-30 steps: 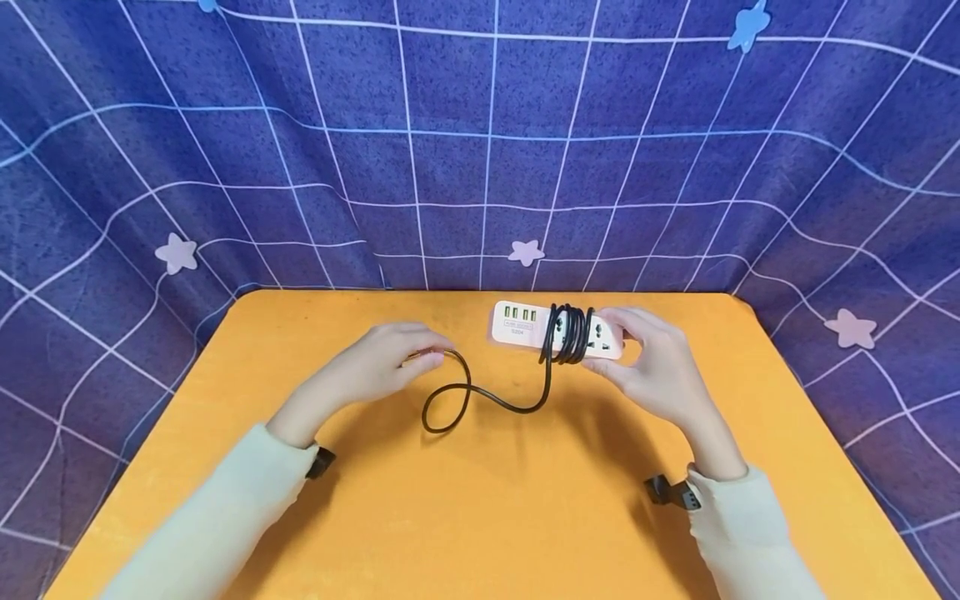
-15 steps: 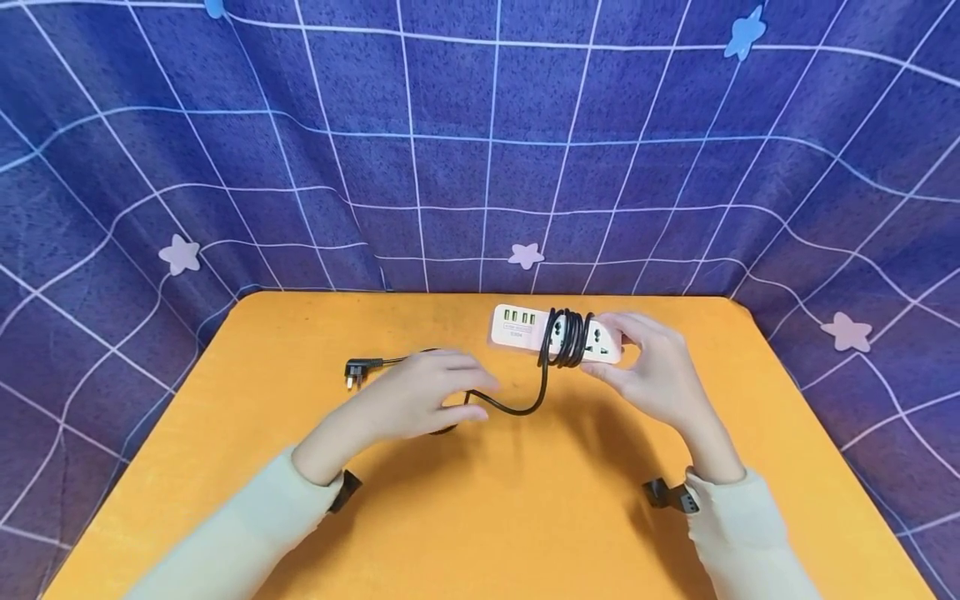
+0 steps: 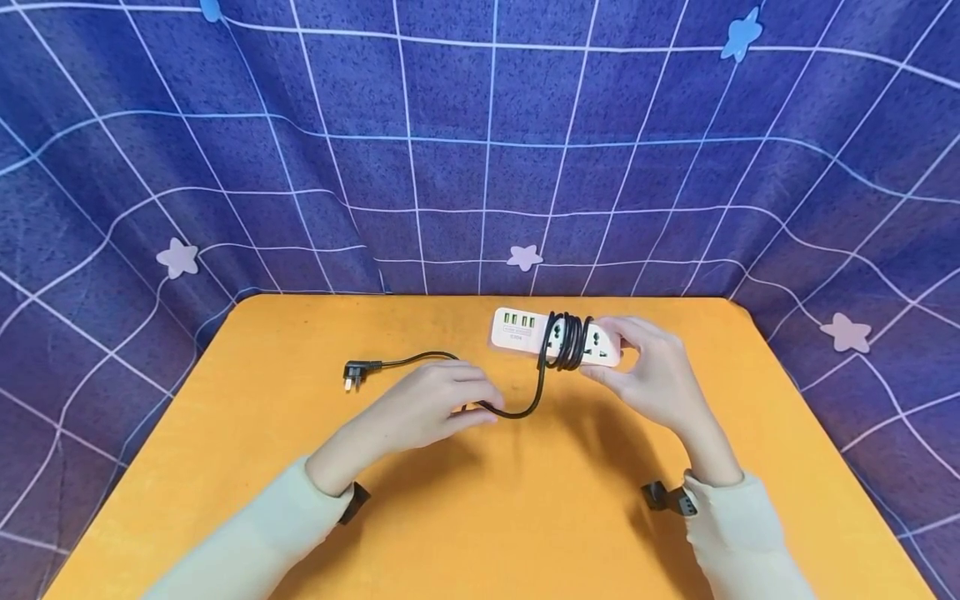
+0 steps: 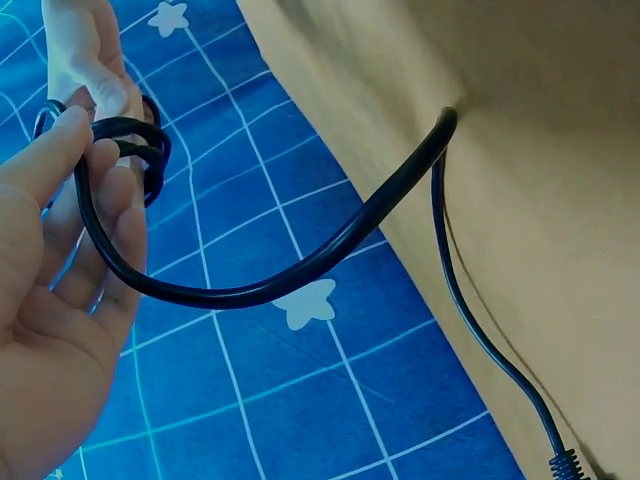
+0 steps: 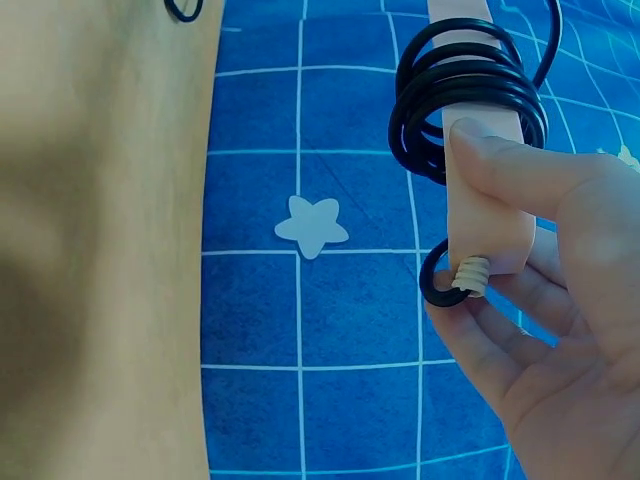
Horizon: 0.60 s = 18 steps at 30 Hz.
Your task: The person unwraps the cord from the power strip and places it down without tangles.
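A white power strip [image 3: 516,330] with USB ports and sockets is held up by its right end in my right hand [image 3: 662,368], thumb on one edge and fingers on the other. Its black cord [image 3: 573,343] is wound in several turns round the socket half. From those coils the loose length sags to my left hand [image 3: 429,408], which pinches the cord [image 4: 82,190] between thumb and fingertips, as the left wrist view shows. Past that hand the cord runs on to a black three-pin plug [image 3: 358,372] lying to the left. The right wrist view shows a ribbed cord collar [image 5: 472,276] at the strip's end.
A yellow-orange table [image 3: 480,525] spreads beneath both hands. Behind it and at its sides hangs a blue curtain [image 3: 450,167] with white grid lines and stars. Black camera mounts [image 3: 664,497] sit at both wrists.
My left hand let go of the cord near the plug, leaving the plug on the table, moved right along it and took hold closer to the strip. The right hand stays almost still.
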{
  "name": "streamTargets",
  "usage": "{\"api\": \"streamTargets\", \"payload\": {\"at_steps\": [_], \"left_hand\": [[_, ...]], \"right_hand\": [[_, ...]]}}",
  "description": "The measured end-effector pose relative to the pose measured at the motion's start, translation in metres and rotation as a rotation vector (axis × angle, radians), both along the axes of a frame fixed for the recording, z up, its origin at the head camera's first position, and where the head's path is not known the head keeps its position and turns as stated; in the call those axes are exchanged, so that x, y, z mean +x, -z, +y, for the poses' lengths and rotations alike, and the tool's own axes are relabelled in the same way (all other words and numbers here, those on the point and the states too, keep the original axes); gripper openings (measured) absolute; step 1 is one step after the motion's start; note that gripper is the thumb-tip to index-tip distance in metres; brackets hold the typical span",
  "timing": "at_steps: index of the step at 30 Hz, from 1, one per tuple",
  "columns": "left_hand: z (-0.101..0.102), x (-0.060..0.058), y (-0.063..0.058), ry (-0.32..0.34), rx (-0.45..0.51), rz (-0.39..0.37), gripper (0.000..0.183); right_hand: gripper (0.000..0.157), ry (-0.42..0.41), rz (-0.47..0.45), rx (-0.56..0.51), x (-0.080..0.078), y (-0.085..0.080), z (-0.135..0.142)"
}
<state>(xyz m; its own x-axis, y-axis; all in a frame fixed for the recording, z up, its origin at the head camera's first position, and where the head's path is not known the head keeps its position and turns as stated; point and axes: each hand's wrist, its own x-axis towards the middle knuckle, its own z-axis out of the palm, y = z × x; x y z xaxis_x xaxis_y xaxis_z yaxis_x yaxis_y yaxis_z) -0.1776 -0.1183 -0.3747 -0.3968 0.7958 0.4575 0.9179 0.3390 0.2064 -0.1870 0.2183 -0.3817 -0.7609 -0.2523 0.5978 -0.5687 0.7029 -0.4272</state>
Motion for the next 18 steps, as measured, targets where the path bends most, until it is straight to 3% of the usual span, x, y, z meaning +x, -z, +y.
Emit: {"api": "streamTargets", "payload": {"at_steps": [7, 18], "left_hand": [[-0.005, -0.002, -0.001, 0.008, 0.028, -0.035, 0.005], [-0.019, -0.006, -0.023, 0.019, 0.146, -0.064, 0.009]], "right_hand": [[0.06, 0.0, -0.005, -0.007, -0.002, 0.004, 0.0], [0.06, -0.007, -0.003, -0.007, -0.004, 0.004, 0.0]]}}
